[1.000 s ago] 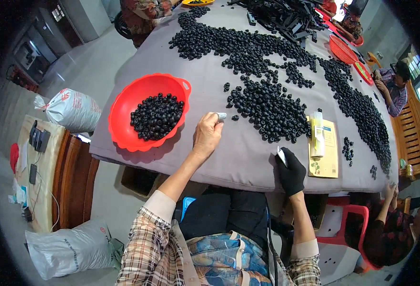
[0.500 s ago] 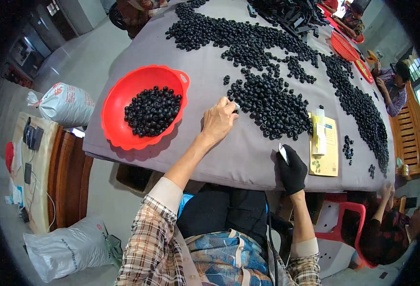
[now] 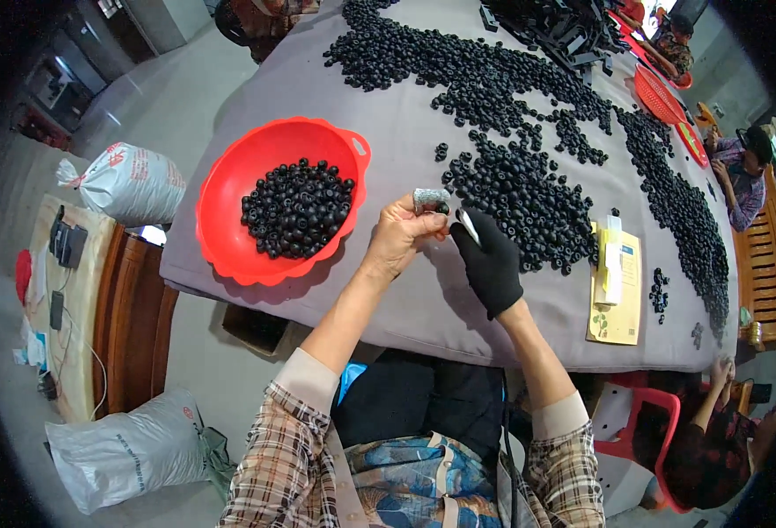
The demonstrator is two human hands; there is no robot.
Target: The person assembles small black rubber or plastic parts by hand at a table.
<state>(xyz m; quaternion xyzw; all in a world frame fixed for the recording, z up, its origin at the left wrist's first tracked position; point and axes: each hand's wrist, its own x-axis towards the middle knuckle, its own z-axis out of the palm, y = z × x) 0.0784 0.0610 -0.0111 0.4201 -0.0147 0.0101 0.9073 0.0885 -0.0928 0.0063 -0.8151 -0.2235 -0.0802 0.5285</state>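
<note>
My bare left hand (image 3: 399,238), its index finger wrapped in something grey and silvery, pinches a small round black part (image 3: 441,209) over the grey-covered table. Close beside it, my right hand (image 3: 492,266) in a black glove is closed on a thin white tool (image 3: 469,227) whose exact kind I cannot make out. The tool's tip points toward the black part; whether they touch I cannot tell. To the left stands a red scalloped bowl (image 3: 220,189) holding many similar parts (image 3: 298,209). A heap of loose black parts (image 3: 524,198) lies just beyond my hands.
At right lie a yellow booklet (image 3: 627,290) and a white-and-yellow tube-like object (image 3: 612,264). More black parts (image 3: 669,194) spread along the table. Red baskets (image 3: 659,95) and long black pieces (image 3: 573,31) lie farther off. Other people sit around. White sacks (image 3: 132,185) stand left.
My left hand has drawn back from the heap's edge with a black part between its fingers. My right hand has moved left and up from the table's front edge, bringing the white tool beside it.
</note>
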